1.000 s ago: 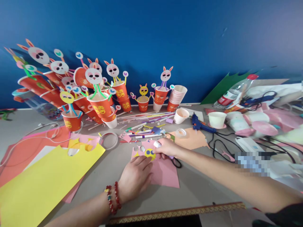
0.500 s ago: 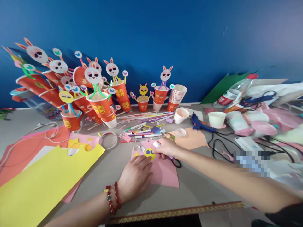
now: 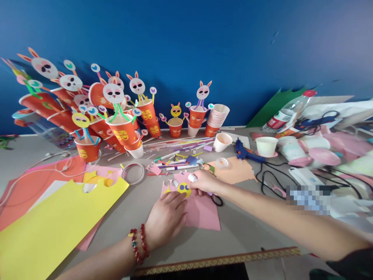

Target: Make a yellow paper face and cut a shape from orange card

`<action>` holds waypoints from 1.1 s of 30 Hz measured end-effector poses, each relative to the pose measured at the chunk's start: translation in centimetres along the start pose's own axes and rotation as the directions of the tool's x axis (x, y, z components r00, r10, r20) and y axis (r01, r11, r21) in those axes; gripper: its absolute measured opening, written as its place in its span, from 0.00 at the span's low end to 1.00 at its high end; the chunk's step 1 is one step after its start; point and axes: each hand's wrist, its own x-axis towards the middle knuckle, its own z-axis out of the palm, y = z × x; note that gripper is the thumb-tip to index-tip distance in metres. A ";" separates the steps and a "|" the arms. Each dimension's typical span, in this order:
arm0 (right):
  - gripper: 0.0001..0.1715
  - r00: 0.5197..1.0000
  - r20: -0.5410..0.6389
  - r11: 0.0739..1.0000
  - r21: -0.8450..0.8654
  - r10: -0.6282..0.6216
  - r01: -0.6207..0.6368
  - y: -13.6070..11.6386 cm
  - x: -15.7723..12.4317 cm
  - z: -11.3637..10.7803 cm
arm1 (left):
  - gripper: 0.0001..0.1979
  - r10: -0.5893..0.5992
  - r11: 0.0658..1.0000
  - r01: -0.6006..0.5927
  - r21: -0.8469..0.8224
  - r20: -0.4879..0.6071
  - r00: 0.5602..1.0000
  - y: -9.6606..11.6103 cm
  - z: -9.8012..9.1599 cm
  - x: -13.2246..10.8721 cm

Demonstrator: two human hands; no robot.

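My left hand (image 3: pixel 166 217) lies flat, fingers together, on a pink paper sheet (image 3: pixel 201 212) on the table, its fingertips at a small yellow paper face (image 3: pixel 184 189). My right hand (image 3: pixel 204 182) is closed round a small white stick-like thing (image 3: pixel 192 177), its tip right above the yellow face. Black scissor handles (image 3: pixel 217 200) show under my right wrist. Small white and pink paper bits lie beside the face.
Several orange paper cups with bunny faces on straws (image 3: pixel 122 128) stand at the back left. Yellow (image 3: pixel 49 225) and orange sheets lie at left. A blue glue gun (image 3: pixel 244 152), white cups (image 3: pixel 266 146), a cup stack (image 3: pixel 217 116), straws, a tape ring (image 3: pixel 133 173), a bottle (image 3: pixel 287 112) and cables crowd the right.
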 end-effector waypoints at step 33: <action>0.26 0.902 -0.036 0.665 -0.688 -0.431 0.290 1.8 -6.3 1.9 | 0.15 -0.032 0.999 0.032 0.003 0.028 0.999 0.2 -0.3 0.1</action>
